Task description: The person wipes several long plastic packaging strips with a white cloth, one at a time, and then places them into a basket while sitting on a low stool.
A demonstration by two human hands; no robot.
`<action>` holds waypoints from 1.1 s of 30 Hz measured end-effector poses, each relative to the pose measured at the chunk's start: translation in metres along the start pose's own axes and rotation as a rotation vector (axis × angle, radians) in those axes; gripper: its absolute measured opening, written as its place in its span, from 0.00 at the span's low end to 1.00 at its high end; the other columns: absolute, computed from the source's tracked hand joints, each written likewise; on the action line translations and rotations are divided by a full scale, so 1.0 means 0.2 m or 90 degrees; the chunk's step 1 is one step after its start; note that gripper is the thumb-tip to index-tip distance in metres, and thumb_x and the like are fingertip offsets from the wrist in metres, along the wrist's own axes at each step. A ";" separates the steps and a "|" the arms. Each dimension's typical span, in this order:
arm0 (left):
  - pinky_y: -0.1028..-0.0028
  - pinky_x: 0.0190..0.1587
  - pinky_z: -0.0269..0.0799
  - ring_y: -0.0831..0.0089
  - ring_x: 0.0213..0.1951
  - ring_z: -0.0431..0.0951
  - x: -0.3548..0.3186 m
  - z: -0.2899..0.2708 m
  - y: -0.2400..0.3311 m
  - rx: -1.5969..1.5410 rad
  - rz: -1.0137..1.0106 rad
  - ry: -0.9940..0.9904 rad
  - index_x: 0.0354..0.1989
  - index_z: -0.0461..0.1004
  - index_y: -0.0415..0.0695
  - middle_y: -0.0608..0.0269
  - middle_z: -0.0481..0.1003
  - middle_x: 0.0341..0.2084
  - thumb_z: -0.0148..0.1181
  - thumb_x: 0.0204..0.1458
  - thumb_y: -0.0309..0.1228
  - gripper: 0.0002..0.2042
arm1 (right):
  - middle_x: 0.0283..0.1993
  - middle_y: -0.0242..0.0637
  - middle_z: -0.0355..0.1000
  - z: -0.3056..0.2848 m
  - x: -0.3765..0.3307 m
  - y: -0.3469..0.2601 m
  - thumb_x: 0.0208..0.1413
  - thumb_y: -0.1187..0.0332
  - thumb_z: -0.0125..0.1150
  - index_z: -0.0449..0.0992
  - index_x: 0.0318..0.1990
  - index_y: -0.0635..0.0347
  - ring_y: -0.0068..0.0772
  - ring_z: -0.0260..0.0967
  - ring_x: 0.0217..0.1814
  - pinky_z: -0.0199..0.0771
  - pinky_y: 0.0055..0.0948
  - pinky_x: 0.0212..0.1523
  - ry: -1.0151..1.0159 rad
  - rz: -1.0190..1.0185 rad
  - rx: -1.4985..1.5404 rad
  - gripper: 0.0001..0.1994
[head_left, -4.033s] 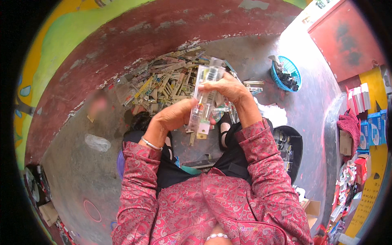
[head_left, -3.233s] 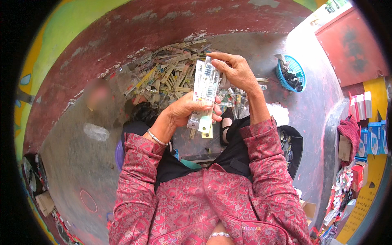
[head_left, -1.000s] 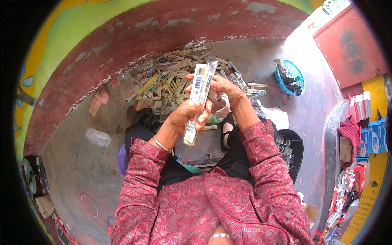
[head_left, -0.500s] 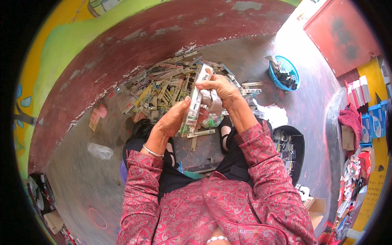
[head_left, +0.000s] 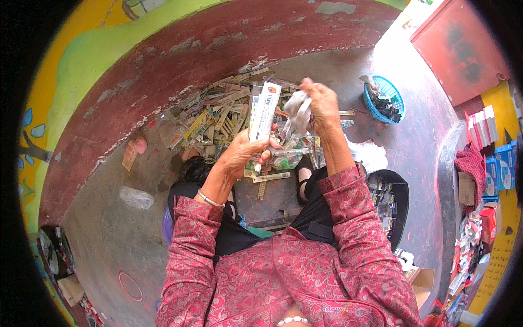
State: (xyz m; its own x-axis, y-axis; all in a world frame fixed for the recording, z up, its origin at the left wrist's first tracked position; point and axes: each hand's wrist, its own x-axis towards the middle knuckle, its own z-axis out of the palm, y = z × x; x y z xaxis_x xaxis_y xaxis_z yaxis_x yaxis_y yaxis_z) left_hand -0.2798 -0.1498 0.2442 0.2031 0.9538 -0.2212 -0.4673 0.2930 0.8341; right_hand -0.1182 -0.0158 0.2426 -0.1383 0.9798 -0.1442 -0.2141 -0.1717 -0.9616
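Centre-top of frame: long flat packet [head_left: 264, 111], white with a striped edge, held upright, its lower end pinched in the left hand [head_left: 243, 155], fingers curled around it. Just to its right, the right hand [head_left: 321, 103] is raised, fingers closed on crumpled clear plastic wrap [head_left: 299, 109]. Behind both, a heap of similar packets [head_left: 212, 117] lies on the grey floor against the dark red wall [head_left: 163, 71]. Upper right: blue basket [head_left: 383, 98] with dark items, contents not clear. Right of centre: black tray [head_left: 389, 204] with small parts, partly cut off by the red-sleeved right arm. Packet print too small to read.
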 end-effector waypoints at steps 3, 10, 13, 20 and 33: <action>0.84 0.19 0.60 0.83 0.18 0.66 0.04 -0.02 -0.03 0.044 -0.030 0.029 0.42 0.66 0.36 0.62 0.73 0.25 0.55 0.47 0.28 0.14 | 0.24 0.35 0.70 0.14 -0.12 -0.07 0.48 0.65 0.58 0.73 0.28 0.61 0.25 0.67 0.24 0.66 0.25 0.25 0.126 -0.430 -0.237 0.08; 0.84 0.16 0.58 0.83 0.16 0.64 0.02 0.02 -0.06 0.088 -0.017 -0.018 0.38 0.67 0.37 0.61 0.72 0.24 0.52 0.46 0.23 0.10 | 0.26 0.36 0.67 0.25 -0.21 0.00 0.42 0.67 0.61 0.72 0.28 0.55 0.39 0.67 0.30 0.68 0.33 0.28 -0.072 -0.691 -0.582 0.07; 0.86 0.16 0.57 0.85 0.16 0.63 -0.02 0.04 -0.06 0.063 -0.071 -0.063 0.47 0.62 0.35 0.60 0.73 0.26 0.53 0.47 0.25 0.17 | 0.29 0.37 0.68 0.14 -0.08 -0.07 0.45 0.67 0.58 0.72 0.35 0.56 0.39 0.68 0.31 0.68 0.33 0.31 0.149 -0.617 -0.613 0.09; 0.86 0.18 0.57 0.85 0.16 0.63 0.02 0.00 -0.05 -0.021 -0.004 0.014 0.51 0.60 0.35 0.63 0.73 0.26 0.55 0.48 0.26 0.21 | 0.21 0.45 0.71 -0.06 0.00 -0.06 0.48 0.49 0.55 0.75 0.23 0.67 0.34 0.67 0.23 0.67 0.31 0.29 0.038 -0.015 -0.328 0.24; 0.75 0.25 0.74 0.73 0.24 0.74 0.01 -0.05 -0.06 -0.257 -0.034 -0.051 0.41 0.65 0.36 0.57 0.73 0.28 0.54 0.50 0.36 0.16 | 0.35 0.34 0.73 0.08 -0.12 0.00 0.51 0.65 0.57 0.73 0.39 0.67 0.22 0.69 0.33 0.69 0.25 0.36 -0.323 0.067 -0.178 0.13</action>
State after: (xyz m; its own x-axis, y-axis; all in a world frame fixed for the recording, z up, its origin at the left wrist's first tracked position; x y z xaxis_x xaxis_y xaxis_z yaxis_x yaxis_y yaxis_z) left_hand -0.2817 -0.1502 0.2294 0.2946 0.9333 -0.2052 -0.7514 0.3589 0.5536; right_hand -0.1305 -0.0411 0.2494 -0.6048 0.7759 -0.1793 0.0796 -0.1652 -0.9831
